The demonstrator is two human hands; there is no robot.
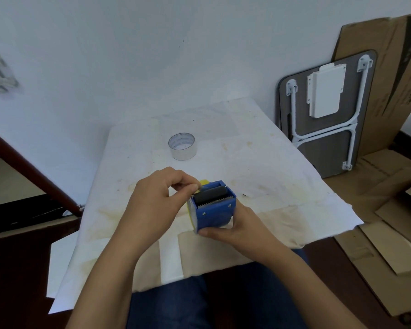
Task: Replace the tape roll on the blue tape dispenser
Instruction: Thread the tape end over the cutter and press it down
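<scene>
Dispenser: we hold the blue tape dispenser just above the tabletop, its serrated blade facing up.
Right hand: our grip is clenched around the dispenser's lower body from beneath.
Left hand: fingertips pinch at a yellow part on the dispenser's far upper edge; what exactly we hold is hidden.
Clear tape roll: lies on the tabletop, well beyond the dispenser.
Risk: a slipping pinch could drag our fingertips onto the teeth just beside them.
Risk: a loose right grip could let the dispenser twist.
</scene>
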